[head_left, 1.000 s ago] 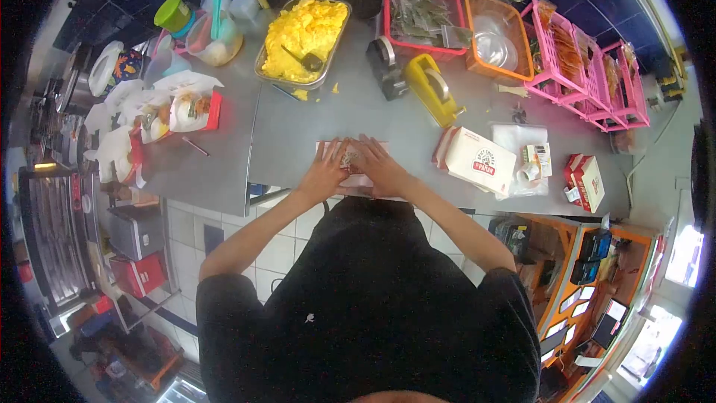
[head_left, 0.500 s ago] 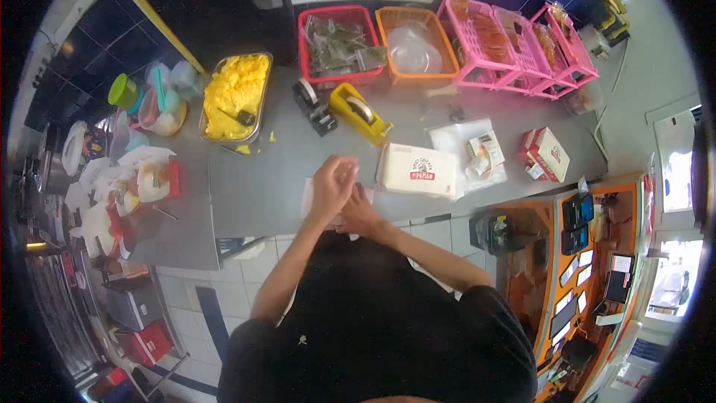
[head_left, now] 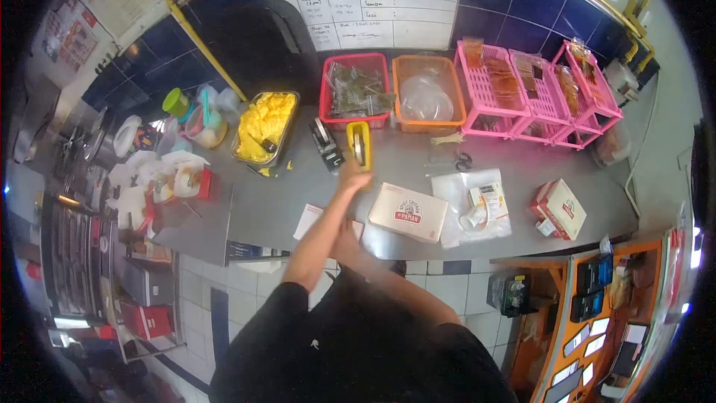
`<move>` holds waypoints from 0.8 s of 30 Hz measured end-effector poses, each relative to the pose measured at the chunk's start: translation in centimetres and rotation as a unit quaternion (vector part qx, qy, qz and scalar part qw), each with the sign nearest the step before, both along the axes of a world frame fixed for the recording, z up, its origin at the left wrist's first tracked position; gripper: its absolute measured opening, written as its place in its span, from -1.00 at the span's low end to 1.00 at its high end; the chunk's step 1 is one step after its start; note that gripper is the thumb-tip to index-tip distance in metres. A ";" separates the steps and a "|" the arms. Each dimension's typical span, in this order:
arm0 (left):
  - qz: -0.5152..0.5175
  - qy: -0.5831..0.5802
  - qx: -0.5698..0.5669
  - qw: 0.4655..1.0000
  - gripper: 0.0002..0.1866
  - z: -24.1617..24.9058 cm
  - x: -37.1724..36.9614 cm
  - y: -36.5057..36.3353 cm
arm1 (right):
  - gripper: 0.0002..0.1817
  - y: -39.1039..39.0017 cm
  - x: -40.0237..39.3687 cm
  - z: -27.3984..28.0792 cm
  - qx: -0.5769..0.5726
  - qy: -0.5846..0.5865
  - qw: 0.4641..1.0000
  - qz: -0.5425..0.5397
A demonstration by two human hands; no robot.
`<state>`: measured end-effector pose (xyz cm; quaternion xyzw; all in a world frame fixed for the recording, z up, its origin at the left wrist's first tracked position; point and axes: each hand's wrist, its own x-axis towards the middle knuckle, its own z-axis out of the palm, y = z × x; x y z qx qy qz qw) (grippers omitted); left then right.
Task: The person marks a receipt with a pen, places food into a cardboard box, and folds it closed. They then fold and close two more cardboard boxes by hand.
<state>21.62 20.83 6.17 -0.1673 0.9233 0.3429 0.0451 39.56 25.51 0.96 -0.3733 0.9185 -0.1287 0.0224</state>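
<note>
My left hand point(head_left: 354, 177) is at the near end of a yellow tape dispenser point(head_left: 359, 142), with its fingers around that end and partly blurred. Close to the counter's front edge, my right hand point(head_left: 345, 245) is over a white paper or card piece point(head_left: 309, 221); its fingers are mostly hidden behind the left forearm. A black tape dispenser point(head_left: 326, 145) stands left of the yellow one. To the right of my hands lies a closed white printed food box point(head_left: 408, 213).
Clear plastic with small packets point(head_left: 477, 213) and a red-white box point(head_left: 559, 209) lie rightward. Behind are a red basket point(head_left: 326, 108), an orange basket point(head_left: 429, 126) and pink racks point(head_left: 496, 123). A tray of yellow food point(head_left: 265, 125) and scissors point(head_left: 464, 161) are also on the counter.
My left hand has reached forward from above the paper to the yellow tape dispenser, which has turned to point straight toward me. My right hand stays near the paper. The view has tilted up.
</note>
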 end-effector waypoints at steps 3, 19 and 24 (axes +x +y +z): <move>-0.022 -0.020 -0.080 0.996 0.16 3.4 1.1 -3.6 | -0.01 0.4 -0.1 2.6 0.046 -0.044 0.998 0.025; -0.067 -0.102 0.198 0.973 -0.66 1.6 -0.3 -11.1 | -0.17 -1.9 1.4 3.2 -0.048 -0.028 0.997 -0.061; -0.095 -0.069 0.233 0.965 -0.71 2.2 0.2 -10.9 | -0.18 -1.5 2.7 3.9 -0.048 -0.056 0.993 -0.090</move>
